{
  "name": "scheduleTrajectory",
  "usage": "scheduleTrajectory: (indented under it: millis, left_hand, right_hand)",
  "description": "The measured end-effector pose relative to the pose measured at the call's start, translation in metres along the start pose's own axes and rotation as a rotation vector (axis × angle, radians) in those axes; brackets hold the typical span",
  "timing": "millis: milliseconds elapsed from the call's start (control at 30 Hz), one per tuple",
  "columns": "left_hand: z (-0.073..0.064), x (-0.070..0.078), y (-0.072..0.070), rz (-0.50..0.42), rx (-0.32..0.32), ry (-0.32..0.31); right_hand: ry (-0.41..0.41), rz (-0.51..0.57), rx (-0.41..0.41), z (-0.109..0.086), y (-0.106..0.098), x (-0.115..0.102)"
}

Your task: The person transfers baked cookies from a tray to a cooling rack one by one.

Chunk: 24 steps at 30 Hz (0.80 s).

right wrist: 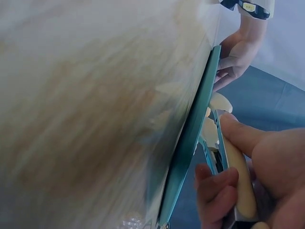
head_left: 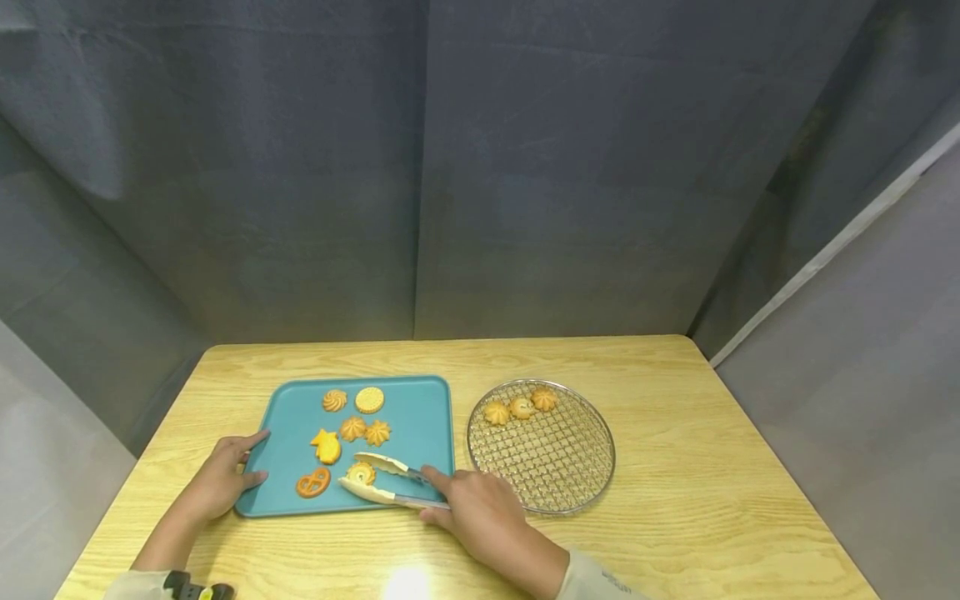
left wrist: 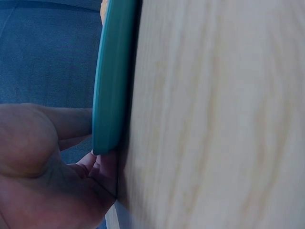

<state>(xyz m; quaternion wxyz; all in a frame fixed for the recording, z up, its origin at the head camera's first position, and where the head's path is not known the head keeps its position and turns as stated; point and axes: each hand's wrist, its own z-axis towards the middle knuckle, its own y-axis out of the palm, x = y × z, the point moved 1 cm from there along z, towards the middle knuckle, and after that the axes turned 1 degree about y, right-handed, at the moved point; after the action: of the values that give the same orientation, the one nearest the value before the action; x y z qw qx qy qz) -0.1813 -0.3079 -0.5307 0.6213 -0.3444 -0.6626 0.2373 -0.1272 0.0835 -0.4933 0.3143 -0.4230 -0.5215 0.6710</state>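
right fingers (head_left: 437,479) clamped on metal tongs (head_left: 375,494) — left fingers (head_left: 251,440) clamped on round-cornered teal tray (head_left: 420,417)

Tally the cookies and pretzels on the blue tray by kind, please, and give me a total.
Swirl cookie: 1
Flat round cookie: 1
Star-shaped cookies: 2
Yellow irregular-shaped cookie: 1
Pretzel: 1
Pale-centred ruffled cookie, between the tongs: 1
Total on the tray: 7

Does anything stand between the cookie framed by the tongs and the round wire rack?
Between that cookie and the wire rack stand the tongs, held in the right hand, and the right rim of the blue tray. Nothing else visible intervenes; a small lift would probably clear the rim.
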Motion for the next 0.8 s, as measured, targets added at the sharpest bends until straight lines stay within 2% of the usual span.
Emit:
scheduleTrajectory:
  millis: [200,433,800]
  left_hand:
    - [-0.001,0.0,0.0,-0.004,-0.007,0.003]
    - [0.001,0.001,0.0,0.004,-0.006,-0.024]
    - [0.001,0.0,-0.001,-0.002,-0.013,-0.007]
  right_hand:
    - [-0.022,0.004,0.031,0.0,0.002,0.0]
    - [0.006,0.068,0.018,0.001,-0.001,0.002]
    - [0.013,0.143,0.011,-0.001,-0.006,0.011]
